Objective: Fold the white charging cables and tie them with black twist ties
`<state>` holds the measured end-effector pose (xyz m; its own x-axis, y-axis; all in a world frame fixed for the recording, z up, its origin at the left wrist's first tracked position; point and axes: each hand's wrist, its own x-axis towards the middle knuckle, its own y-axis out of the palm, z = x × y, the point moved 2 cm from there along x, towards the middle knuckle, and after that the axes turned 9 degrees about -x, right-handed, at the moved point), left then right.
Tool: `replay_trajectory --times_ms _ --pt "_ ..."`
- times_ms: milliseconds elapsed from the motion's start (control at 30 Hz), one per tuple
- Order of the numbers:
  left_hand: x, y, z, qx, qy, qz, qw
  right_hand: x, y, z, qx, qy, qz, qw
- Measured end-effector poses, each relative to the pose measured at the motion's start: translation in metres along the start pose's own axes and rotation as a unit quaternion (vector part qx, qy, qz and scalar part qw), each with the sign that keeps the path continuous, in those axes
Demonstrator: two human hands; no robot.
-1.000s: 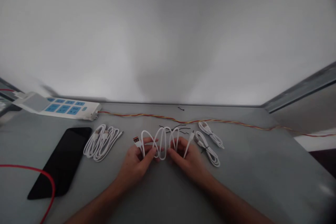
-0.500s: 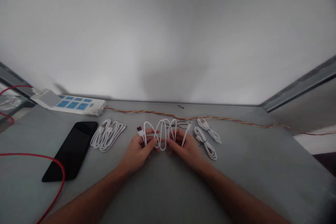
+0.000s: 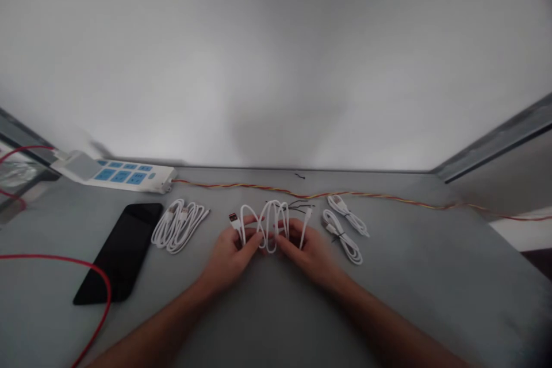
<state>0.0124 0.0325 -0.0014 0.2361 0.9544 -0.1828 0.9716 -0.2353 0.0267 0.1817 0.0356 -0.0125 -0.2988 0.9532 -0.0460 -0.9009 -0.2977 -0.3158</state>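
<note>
A white USB cable (image 3: pixel 269 224) is gathered into several upright loops at the middle of the grey table (image 3: pixel 276 322). My left hand (image 3: pixel 230 256) pinches its left loops, with the orange-tipped plug sticking up beside the thumb. My right hand (image 3: pixel 308 250) pinches the right loops, the small plug end rising by its fingers. Thin black twist ties (image 3: pixel 299 205) lie just behind the loops.
A loose white cable bundle (image 3: pixel 177 226) lies left of my hands, two tied white cable bundles (image 3: pixel 345 229) to the right. A black phone (image 3: pixel 123 253), a red wire (image 3: pixel 86 282) and a white-blue power strip (image 3: pixel 116 172) are at left. A twisted red-yellow wire (image 3: pixel 366 195) runs along the back.
My hands have brought the cable's loops closer together into a tighter bunch. The view has shifted slightly; the other items on the table lie as before.
</note>
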Motion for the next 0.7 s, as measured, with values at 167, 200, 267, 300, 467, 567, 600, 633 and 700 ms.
replay_trajectory --times_ms 167,200,267,300,467,567,600,633,700 --pt "0.002 0.001 -0.004 0.071 0.088 0.02 0.993 0.0 -0.001 0.006 -0.151 -0.091 -0.039 0.984" --pt "0.002 0.001 -0.005 0.085 0.098 0.016 0.991 -0.001 -0.001 0.007 -0.162 -0.1 -0.036 0.981" --pt "0.002 0.001 -0.005 0.111 0.11 0.013 0.988 -0.003 0.001 0.01 -0.171 -0.116 -0.021 0.978" --pt "0.002 0.002 -0.006 0.122 0.113 0.013 0.986 -0.005 0.002 0.011 -0.172 -0.125 -0.015 0.977" --pt "-0.005 0.015 -0.005 0.151 0.169 -0.003 0.974 -0.007 0.01 0.019 -0.224 -0.122 -0.084 0.963" --pt "-0.008 0.019 0.0 0.181 0.209 0.017 0.961 -0.003 0.015 0.017 -0.181 -0.101 -0.058 0.977" --pt "-0.008 0.019 0.001 0.194 0.213 0.027 0.957 -0.002 0.016 0.016 -0.152 -0.098 -0.043 0.982" --pt "-0.006 0.019 0.003 0.205 0.212 0.037 0.955 0.0 0.015 0.015 -0.132 -0.1 -0.036 0.986" --pt "0.0 0.016 0.003 0.21 0.201 0.048 0.956 0.003 0.009 0.011 -0.142 -0.115 -0.043 0.982"
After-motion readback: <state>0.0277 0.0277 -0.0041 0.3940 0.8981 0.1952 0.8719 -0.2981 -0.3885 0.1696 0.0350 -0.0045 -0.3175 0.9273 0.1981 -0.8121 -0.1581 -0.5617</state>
